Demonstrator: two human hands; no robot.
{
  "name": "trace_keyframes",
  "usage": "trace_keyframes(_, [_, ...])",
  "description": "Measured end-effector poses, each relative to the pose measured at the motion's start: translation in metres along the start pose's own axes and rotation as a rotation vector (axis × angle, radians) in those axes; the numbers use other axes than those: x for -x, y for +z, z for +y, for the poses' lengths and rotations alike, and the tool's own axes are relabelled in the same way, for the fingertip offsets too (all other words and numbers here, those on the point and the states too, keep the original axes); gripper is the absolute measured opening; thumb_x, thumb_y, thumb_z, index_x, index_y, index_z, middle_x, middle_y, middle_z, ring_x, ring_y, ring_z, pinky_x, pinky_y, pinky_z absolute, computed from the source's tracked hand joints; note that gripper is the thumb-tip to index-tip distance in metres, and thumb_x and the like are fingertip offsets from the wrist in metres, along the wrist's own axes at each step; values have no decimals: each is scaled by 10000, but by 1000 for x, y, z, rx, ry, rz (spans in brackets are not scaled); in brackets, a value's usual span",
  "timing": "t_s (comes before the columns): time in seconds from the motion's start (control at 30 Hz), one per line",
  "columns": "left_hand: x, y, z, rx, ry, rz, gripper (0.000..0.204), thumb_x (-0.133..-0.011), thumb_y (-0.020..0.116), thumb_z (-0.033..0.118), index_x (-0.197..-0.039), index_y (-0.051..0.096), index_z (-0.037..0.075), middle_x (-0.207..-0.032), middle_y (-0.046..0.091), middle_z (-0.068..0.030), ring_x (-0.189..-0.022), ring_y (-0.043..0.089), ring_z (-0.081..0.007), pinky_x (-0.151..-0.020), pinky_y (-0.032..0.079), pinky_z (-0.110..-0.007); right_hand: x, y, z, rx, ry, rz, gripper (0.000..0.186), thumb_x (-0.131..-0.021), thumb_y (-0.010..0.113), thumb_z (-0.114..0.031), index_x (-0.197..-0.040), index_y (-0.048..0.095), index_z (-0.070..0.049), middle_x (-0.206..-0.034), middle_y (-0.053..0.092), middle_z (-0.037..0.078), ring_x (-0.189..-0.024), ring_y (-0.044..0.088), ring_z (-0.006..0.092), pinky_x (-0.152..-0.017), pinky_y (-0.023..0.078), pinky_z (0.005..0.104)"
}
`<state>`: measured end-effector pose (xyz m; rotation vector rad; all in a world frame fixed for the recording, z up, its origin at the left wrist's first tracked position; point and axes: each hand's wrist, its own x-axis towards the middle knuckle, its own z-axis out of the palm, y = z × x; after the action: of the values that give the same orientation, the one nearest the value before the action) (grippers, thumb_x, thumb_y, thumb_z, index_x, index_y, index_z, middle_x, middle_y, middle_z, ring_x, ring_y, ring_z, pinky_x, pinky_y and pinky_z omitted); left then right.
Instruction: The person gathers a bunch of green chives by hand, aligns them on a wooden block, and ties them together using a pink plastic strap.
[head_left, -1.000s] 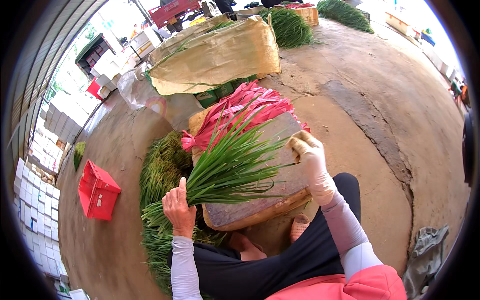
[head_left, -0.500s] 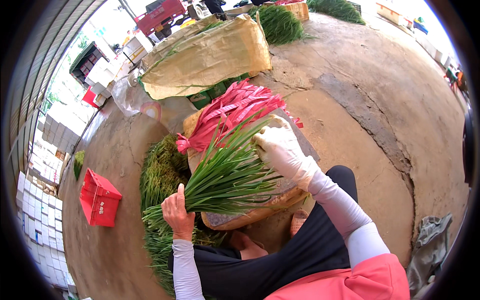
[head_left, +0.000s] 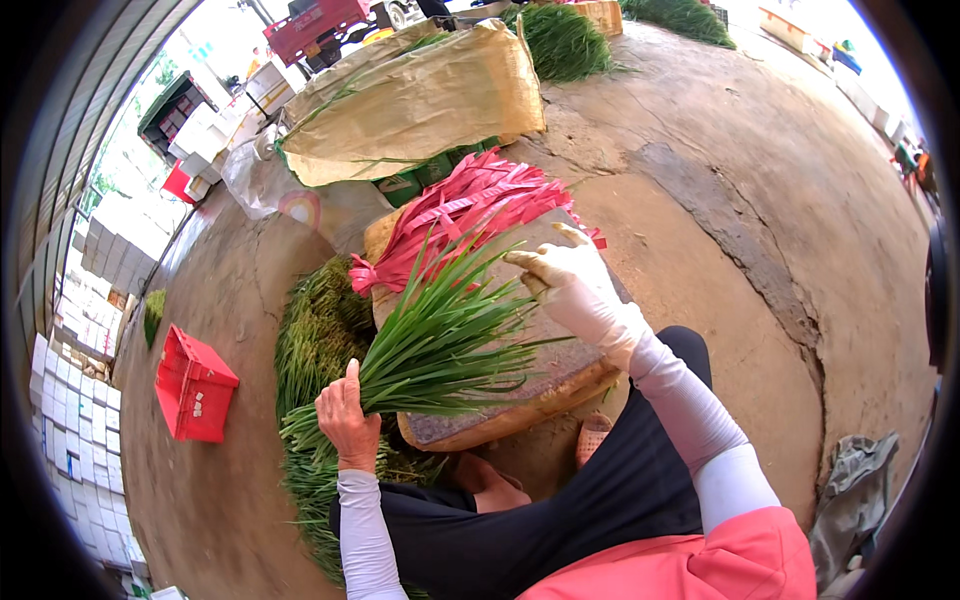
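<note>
My bare left hand (head_left: 347, 418) is closed round a bunch of garlic chives (head_left: 440, 350), long flat green leaves fanning up and to the right over a low block-like stand (head_left: 560, 355). My right hand (head_left: 575, 285), in a whitish glove, hovers over the right side of the stand with its fingers apart, just off the leaf tips. I see nothing in it. A bundle of pink strips (head_left: 480, 205), gathered at one end, lies across the stand's far part. To the left of the stand is a heap of more greens (head_left: 320, 340), partly behind my left hand.
A large tan sheet (head_left: 420, 105) covers green packages (head_left: 400, 187) beyond the stand. On the floor at left sits a red plastic crate (head_left: 195, 385). White boxes (head_left: 85, 420) are stacked along the left wall. More greens (head_left: 560, 45) lie far back, and a grey cloth (head_left: 855, 490) at lower right.
My right hand has moved slightly right and off the leaf tips, its fingers spreading. The left hand keeps its hold on the chives. The whole view has shifted a little.
</note>
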<state>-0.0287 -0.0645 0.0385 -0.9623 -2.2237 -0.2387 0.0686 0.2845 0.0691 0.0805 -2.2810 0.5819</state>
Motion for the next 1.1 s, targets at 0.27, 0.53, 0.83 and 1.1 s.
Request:
trace_keyframes(0.27, [1,1,-1,-25,-7,-19,622,-699,694,27,-1303,554,74,-865,554,-56,-808,548,-272,-717,422,-395,13,30,18,-267,493,-45,136,-801,605,-198,-829,681,-89,-773,667,117,-789,652,306,-760,499,362])
trace_keyframes(0.53, [3,3,-3,-80,-99,-106,752,-611,648,-89,-1327,535,108,-866,546,-73,-840,550,-296,-718,426,-402,29,-21,20,129,234,232,78,-806,622,-85,-862,665,-117,-771,677,70,-745,645,246,-999,387,461])
trace_keyframes(0.83, [6,3,-4,-102,-70,-134,756,-594,713,-43,-1318,542,94,-865,533,-60,-839,551,-276,-709,429,-396,19,24,-25,-21,218,-33,109,-844,651,-171,-856,666,-64,-783,644,97,-765,624,245,-871,453,401])
trace_keyframes(1.1, [10,9,-12,-75,-157,-177,734,-600,704,-48,-1299,550,113,-878,545,-72,-864,564,-289,-712,437,-405,37,34,28,-368,514,245,103,-822,619,-30,-866,671,-109,-785,666,57,-710,627,204,-780,496,345])
